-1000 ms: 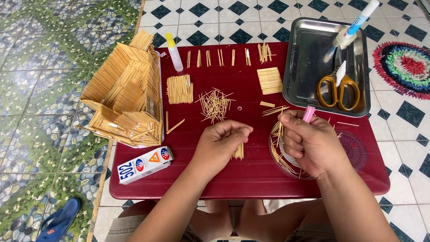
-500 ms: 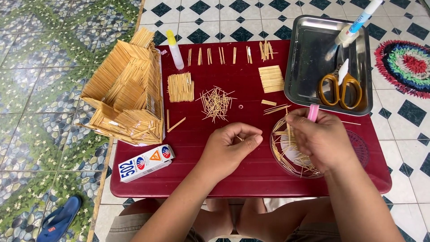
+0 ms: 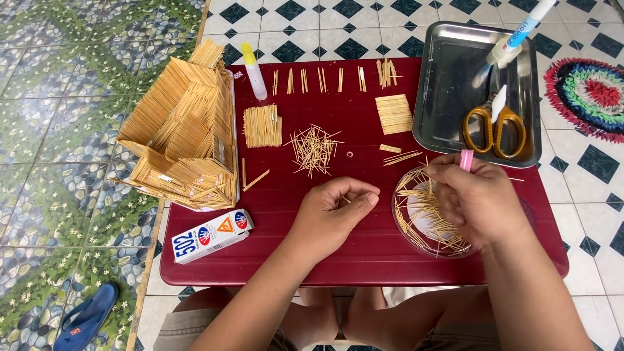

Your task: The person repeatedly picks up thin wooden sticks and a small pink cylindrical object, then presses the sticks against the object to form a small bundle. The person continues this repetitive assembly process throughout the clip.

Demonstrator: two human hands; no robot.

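Patterned floor tiles surround a low red table where a seated person works with thin wooden sticks. Near the table's middle, the left hand hovers with thumb and forefinger pressed together, pinching a short stick whose tip barely shows. On the right, the right hand rests over a clear round dish strewn with loose sticks; its fingers are curled together around a small pink object, though what else they pinch cannot be told. Just beyond the left hand lies a loose pile of sticks, with a flat glued panel to its left and another panel to its right. A model house built of sticks stands at the left edge, a white glue box lying near it. At the far right, a metal tray holds yellow-handled scissors and a glue tube. A small yellow-capped bottle stands at the far side, beside a row of stick pairs.
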